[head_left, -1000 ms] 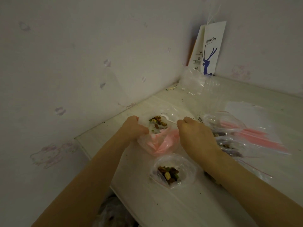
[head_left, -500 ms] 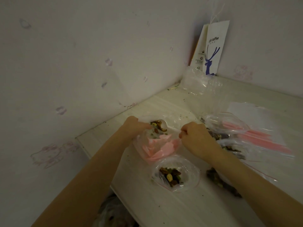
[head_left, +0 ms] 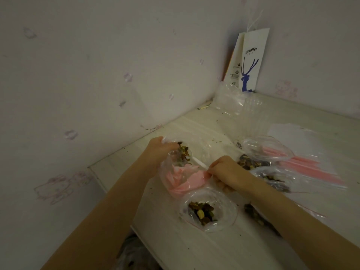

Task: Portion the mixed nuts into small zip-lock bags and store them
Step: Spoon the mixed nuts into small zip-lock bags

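**Holding a part-filled bag over the surface's near corner**

A clear zip-lock bag (head_left: 186,179) with a crumpled pink band is held between both hands above the pale surface (head_left: 194,250). The left grip (head_left: 157,151) is clenched round the bag's upper left edge, right beside a small heap of mixed nuts (head_left: 182,152) seen through the plastic. The right grip (head_left: 227,171) is closed in a pinch on the bag's right edge, where the pink band ends. Whether the bag's underside touches the surface cannot be told.

A second bag (head_left: 226,207), open-mouthed and holding a portion of nuts, lies just in front of the held one. More nut-filled bags (head_left: 272,172) are partly hidden behind the right wrist, and a flat stack of empty bags (head_left: 315,162) with pink seals is spread beyond them. Crumbs are scattered over the surface. In the far corner a white paper coffee bag (head_left: 251,61) printed with a blue deer is propped against the wall (head_left: 97,75), with crumpled clear plastic (head_left: 231,100) at its foot.
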